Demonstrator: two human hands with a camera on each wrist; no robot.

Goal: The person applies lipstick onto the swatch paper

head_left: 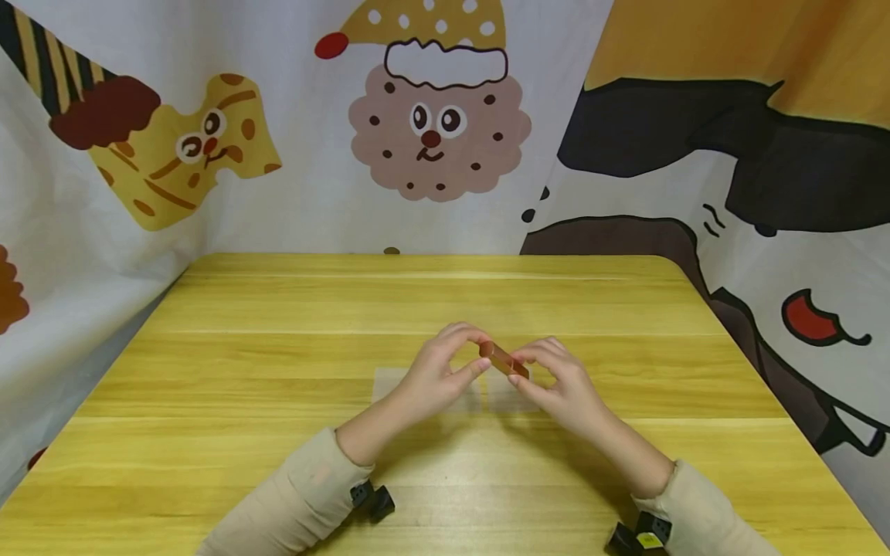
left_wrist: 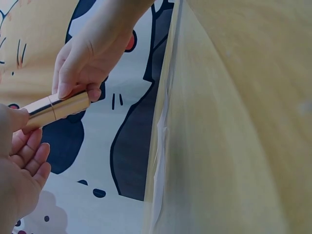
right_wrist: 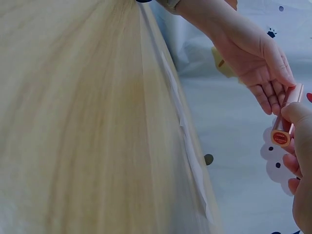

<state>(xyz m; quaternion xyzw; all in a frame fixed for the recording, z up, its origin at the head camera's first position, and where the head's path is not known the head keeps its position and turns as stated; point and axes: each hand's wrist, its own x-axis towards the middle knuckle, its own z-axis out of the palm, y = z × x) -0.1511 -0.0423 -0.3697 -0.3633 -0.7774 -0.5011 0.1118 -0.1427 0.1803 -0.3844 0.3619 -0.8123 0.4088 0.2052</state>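
Note:
A shiny copper-gold lipstick tube (head_left: 499, 358) is held up above the table between both hands, tilted down to the right in the head view. My left hand (head_left: 434, 373) pinches one end between thumb and fingers. The other end is gripped by the thumb and fingers of my right hand (head_left: 566, 388). A seam rings the lipstick (left_wrist: 54, 109) near its middle in the left wrist view, and the two parts meet there. In the right wrist view, a round red label shows on the end of the lipstick (right_wrist: 281, 137) nearest my right hand (right_wrist: 303, 151).
Beneath the hands, two pale flat sheets, a left one (head_left: 387, 380) and a right one (head_left: 511, 398), lie side by side on the wooden table (head_left: 278, 309). A printed cartoon curtain (head_left: 292, 216) hangs behind the table and along its sides. Small black devices sit at both cuffs.

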